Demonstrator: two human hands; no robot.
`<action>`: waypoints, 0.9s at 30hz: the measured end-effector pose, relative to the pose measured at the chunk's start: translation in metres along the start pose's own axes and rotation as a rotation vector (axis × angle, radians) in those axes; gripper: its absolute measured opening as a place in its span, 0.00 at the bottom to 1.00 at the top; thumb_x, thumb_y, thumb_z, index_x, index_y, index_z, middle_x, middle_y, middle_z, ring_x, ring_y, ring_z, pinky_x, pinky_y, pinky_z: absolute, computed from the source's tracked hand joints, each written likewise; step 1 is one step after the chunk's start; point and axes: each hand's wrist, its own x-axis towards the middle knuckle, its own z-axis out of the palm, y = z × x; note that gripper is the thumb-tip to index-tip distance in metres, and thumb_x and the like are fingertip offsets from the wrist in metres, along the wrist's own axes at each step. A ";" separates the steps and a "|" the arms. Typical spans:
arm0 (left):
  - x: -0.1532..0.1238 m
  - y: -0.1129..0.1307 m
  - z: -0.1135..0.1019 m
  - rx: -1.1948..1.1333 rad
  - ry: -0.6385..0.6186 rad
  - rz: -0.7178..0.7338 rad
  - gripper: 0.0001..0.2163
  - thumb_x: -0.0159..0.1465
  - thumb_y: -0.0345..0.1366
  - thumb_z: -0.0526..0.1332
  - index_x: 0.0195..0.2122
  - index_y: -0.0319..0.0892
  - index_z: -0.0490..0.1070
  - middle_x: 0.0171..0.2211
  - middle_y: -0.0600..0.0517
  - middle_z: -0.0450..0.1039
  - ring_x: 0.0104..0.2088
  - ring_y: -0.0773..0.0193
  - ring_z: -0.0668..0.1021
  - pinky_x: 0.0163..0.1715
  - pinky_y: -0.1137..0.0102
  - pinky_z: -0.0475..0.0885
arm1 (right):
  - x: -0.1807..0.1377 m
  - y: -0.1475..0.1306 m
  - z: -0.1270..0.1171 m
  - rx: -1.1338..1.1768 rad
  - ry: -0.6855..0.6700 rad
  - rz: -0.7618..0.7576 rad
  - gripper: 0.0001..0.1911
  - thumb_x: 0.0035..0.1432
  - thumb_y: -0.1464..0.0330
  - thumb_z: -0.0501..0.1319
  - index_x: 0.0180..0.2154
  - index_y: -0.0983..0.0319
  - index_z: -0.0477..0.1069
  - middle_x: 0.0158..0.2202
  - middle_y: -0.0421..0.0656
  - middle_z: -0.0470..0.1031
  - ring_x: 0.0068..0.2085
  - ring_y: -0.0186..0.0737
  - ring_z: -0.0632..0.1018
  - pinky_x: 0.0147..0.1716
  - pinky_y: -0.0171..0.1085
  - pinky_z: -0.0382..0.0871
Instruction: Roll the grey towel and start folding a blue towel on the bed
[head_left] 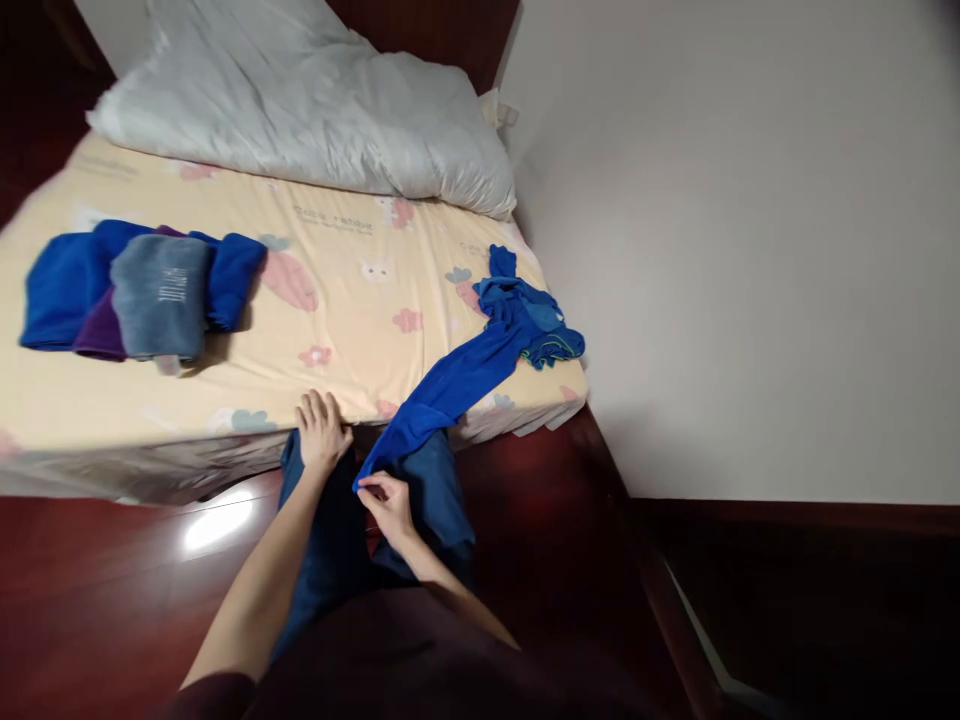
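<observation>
Head view: right hand (388, 505) pinches the end of a blue garment (465, 370) trailing off the bed (360, 290); left hand (322, 432) lies flat and open at its edge.

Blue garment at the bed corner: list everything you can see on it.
The blue garment is royal-blue, soft-looking cloth, unfolded. Its far end lies bunched near the bed's right corner, showing a lighter blue panel and greenish trim. From there a long strip runs diagonally over the yellow printed sheet and off the mattress edge to the right hand, whose grip pinches the near tip. The left hand rests beside it, not touching.
</observation>
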 end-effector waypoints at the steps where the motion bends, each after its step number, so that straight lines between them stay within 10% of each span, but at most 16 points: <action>1: -0.002 -0.001 -0.004 -0.020 -0.014 0.011 0.36 0.63 0.35 0.58 0.71 0.23 0.55 0.74 0.25 0.44 0.76 0.34 0.46 0.72 0.41 0.45 | -0.015 0.009 0.005 0.009 -0.003 0.033 0.09 0.54 0.62 0.68 0.36 0.60 0.83 0.36 0.43 0.81 0.35 0.39 0.80 0.36 0.37 0.76; 7: -0.041 0.017 -0.021 -0.410 -0.202 0.100 0.21 0.71 0.39 0.49 0.55 0.36 0.76 0.56 0.38 0.76 0.59 0.50 0.75 0.65 0.57 0.67 | -0.023 0.007 -0.026 -0.073 -0.081 0.002 0.10 0.53 0.62 0.69 0.35 0.59 0.82 0.38 0.44 0.82 0.34 0.39 0.80 0.37 0.37 0.77; 15: -0.157 0.050 -0.016 -0.977 -0.366 -0.168 0.25 0.66 0.45 0.63 0.62 0.41 0.70 0.55 0.43 0.78 0.54 0.55 0.80 0.58 0.60 0.74 | -0.077 0.007 -0.031 -0.371 -0.563 -0.172 0.14 0.54 0.77 0.63 0.35 0.56 0.85 0.35 0.42 0.85 0.36 0.42 0.83 0.43 0.41 0.78; 21: -0.173 0.037 -0.044 -0.801 -0.194 -0.098 0.12 0.67 0.40 0.59 0.47 0.43 0.78 0.45 0.45 0.82 0.45 0.56 0.82 0.53 0.59 0.76 | -0.082 0.001 -0.034 -0.358 -0.534 -0.215 0.16 0.58 0.76 0.58 0.37 0.58 0.83 0.38 0.44 0.85 0.39 0.45 0.84 0.43 0.42 0.78; 27: -0.190 0.035 -0.076 -0.725 -0.013 -0.112 0.13 0.71 0.46 0.57 0.40 0.45 0.77 0.41 0.44 0.80 0.42 0.56 0.81 0.46 0.61 0.77 | -0.072 -0.005 -0.048 -0.315 -0.203 -0.219 0.15 0.62 0.71 0.55 0.42 0.57 0.80 0.42 0.47 0.84 0.44 0.47 0.84 0.45 0.46 0.80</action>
